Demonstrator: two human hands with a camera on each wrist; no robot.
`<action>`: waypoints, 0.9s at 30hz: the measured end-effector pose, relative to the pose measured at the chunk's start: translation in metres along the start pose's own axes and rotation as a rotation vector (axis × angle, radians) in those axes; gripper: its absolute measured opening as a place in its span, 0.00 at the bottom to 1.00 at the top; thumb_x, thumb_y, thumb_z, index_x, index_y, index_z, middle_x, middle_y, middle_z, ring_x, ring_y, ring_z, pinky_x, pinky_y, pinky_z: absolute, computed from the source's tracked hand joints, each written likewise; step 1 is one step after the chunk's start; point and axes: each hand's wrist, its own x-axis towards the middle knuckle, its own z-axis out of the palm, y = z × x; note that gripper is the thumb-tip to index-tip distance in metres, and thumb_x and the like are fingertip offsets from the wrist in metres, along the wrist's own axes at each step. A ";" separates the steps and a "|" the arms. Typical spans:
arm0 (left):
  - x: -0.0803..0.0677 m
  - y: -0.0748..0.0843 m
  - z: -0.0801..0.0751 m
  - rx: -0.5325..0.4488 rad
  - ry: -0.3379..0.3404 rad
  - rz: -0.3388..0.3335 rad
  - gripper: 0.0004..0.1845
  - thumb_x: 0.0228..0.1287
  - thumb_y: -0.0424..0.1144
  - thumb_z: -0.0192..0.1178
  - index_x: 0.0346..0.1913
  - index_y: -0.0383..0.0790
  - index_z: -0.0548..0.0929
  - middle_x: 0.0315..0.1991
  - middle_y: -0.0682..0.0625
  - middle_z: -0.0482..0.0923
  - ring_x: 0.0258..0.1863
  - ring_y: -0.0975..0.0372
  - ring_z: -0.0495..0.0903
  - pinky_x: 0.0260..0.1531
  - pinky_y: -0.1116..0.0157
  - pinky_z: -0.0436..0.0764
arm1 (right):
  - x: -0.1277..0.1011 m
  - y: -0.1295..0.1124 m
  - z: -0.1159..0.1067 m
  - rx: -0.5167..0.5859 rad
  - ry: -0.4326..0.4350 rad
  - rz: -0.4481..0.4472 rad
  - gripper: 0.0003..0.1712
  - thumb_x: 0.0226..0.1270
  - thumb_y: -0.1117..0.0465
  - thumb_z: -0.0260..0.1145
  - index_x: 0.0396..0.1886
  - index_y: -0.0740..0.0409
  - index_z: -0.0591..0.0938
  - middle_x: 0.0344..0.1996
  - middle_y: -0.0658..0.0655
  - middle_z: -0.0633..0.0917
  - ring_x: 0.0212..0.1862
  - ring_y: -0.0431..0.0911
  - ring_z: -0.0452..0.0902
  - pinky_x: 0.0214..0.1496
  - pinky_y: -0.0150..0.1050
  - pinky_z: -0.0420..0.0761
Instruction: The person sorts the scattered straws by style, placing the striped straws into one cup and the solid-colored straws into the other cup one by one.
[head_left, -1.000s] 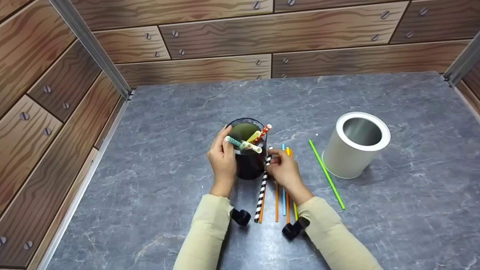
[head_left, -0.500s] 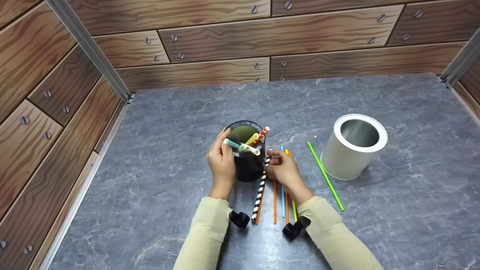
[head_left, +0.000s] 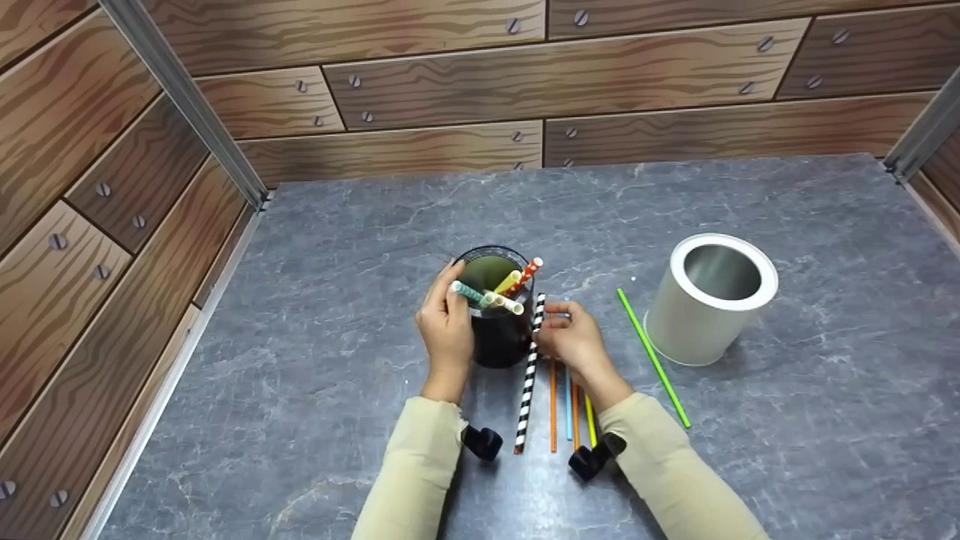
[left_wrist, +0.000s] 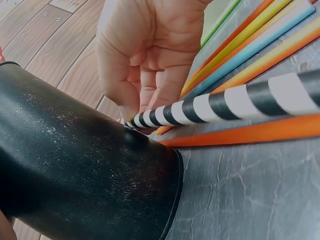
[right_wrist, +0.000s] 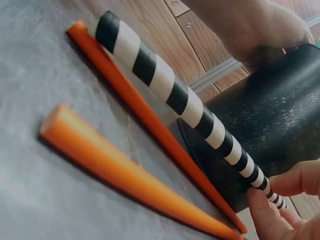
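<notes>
Fingers of right hand (head_left: 574, 341) pinch striped straw (head_left: 529, 375); left hand (head_left: 446, 334) grips black cup (head_left: 496, 337)

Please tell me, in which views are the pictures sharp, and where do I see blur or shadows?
Head view: even light, sharp; soft shadow beside the white metal can. Left wrist view: black cylindrical cup close and blurred. Right wrist view: black-and-white striped straw soft at its near end.

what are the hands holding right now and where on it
The right hand pinches the striped straw near its top end; the left hand grips the black cup by its side.
</notes>
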 end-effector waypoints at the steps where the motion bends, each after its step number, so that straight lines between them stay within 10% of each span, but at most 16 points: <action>1: 0.000 0.000 0.000 0.003 0.001 -0.003 0.16 0.60 0.26 0.48 0.47 0.31 0.82 0.49 0.38 0.80 0.54 0.51 0.76 0.56 0.60 0.74 | -0.001 -0.001 0.000 -0.004 0.000 -0.006 0.25 0.45 0.79 0.56 0.48 0.71 0.70 0.22 0.52 0.76 0.18 0.39 0.71 0.20 0.29 0.74; 27: 0.001 -0.002 0.001 -0.006 0.009 0.025 0.15 0.59 0.25 0.49 0.46 0.31 0.82 0.48 0.38 0.80 0.53 0.48 0.77 0.56 0.59 0.74 | -0.003 -0.037 -0.007 0.047 -0.015 -0.094 0.23 0.45 0.81 0.54 0.46 0.70 0.68 0.22 0.52 0.73 0.18 0.38 0.70 0.19 0.28 0.75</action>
